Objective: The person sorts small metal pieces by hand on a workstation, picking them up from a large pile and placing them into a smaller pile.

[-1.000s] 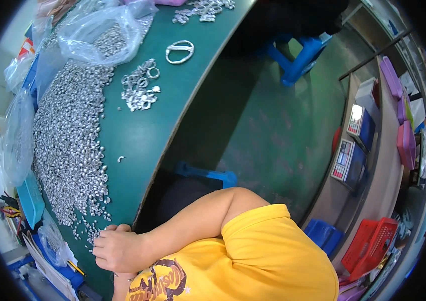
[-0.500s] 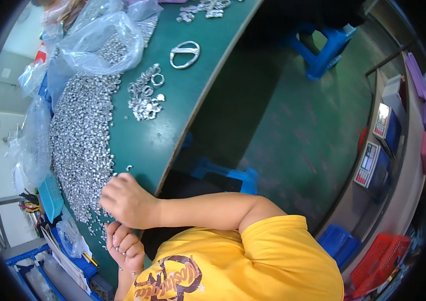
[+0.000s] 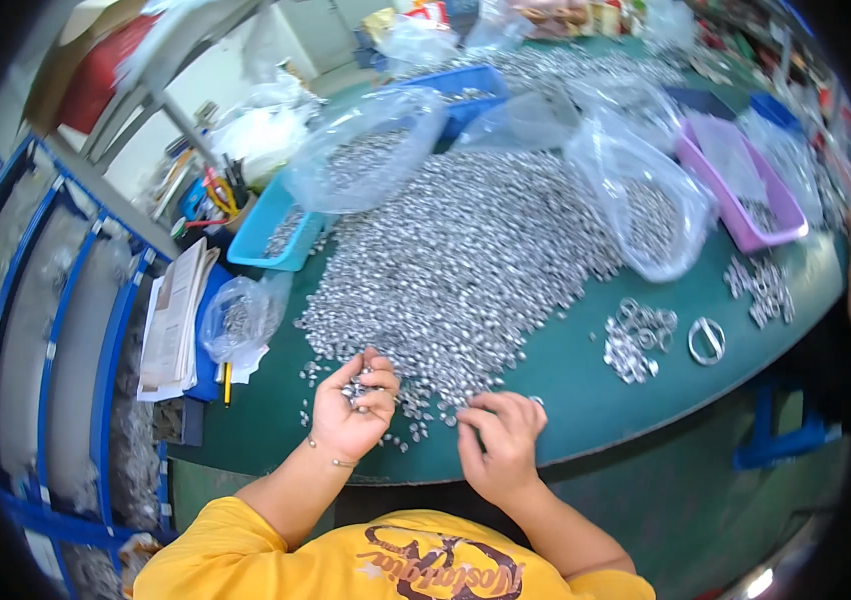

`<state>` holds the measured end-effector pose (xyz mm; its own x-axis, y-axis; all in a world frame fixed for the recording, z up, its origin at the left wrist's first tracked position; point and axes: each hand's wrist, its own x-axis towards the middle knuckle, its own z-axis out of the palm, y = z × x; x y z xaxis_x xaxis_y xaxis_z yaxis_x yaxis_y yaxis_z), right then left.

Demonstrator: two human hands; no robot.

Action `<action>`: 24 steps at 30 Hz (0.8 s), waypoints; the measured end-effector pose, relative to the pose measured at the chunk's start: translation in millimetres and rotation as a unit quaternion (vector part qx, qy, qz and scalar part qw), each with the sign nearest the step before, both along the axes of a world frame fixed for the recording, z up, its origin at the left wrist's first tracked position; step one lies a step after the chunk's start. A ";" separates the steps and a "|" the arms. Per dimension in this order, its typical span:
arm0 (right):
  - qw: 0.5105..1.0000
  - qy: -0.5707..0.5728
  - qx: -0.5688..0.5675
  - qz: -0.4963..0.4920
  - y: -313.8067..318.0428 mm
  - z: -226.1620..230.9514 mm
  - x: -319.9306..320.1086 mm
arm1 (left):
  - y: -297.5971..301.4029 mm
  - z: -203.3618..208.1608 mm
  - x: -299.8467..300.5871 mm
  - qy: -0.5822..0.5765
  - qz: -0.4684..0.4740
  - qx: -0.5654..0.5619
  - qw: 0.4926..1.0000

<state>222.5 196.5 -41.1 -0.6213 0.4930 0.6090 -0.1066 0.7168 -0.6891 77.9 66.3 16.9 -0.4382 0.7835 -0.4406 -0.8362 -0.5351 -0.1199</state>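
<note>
A broad heap of small shiny silver metal pieces [image 3: 445, 265] covers the middle of the green table. At its near edge, my left hand [image 3: 350, 415] is turned palm up, its fingers curled around a small handful of these metal pieces [image 3: 355, 390]. To the right, my right hand [image 3: 503, 440] faces down with bent fingers, thumb and forefinger apart. Its fingertips touch the table beside stray pieces at the heap's edge; nothing shows between them. Several loose pieces [image 3: 410, 410] lie scattered between my hands.
Right of the heap lie silver rings [image 3: 645, 325], a round bangle-like piece [image 3: 706, 341] and a purple bin [image 3: 740, 185]. A clear bag [image 3: 645, 215] of pieces leans there. A turquoise bin [image 3: 278, 225] and papers [image 3: 175, 320] stand left, beside a blue-framed rack [image 3: 45, 330].
My view has swung left from the floor and shelves to face the table. My hands, close together before, are apart now; the left palm shows metal pieces.
</note>
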 end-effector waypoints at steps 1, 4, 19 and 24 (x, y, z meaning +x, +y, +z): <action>1.000 -0.009 -0.001 0.005 -0.8 -1.7 1.9 | -3.7 -4.8 -5.0 -0.004 0.009 0.003 1.000; 1.000 -0.025 0.006 0.006 -0.3 4.2 4.3 | 7.8 -2.7 -31.8 -0.004 0.017 0.003 1.000; 0.999 0.014 0.029 0.002 3.5 1.7 -4.8 | 105.1 56.1 -223.5 0.387 0.154 -0.163 0.895; 1.000 0.010 0.012 0.009 -2.7 -2.6 -5.6 | 8.4 44.7 -138.5 0.637 0.030 -0.268 0.722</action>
<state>216.8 193.8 -43.7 -0.6179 0.4661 0.6332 -0.1338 0.7312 -0.6689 -60.5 74.7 61.7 -0.7820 0.6122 0.1174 -0.0576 -0.2586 0.9643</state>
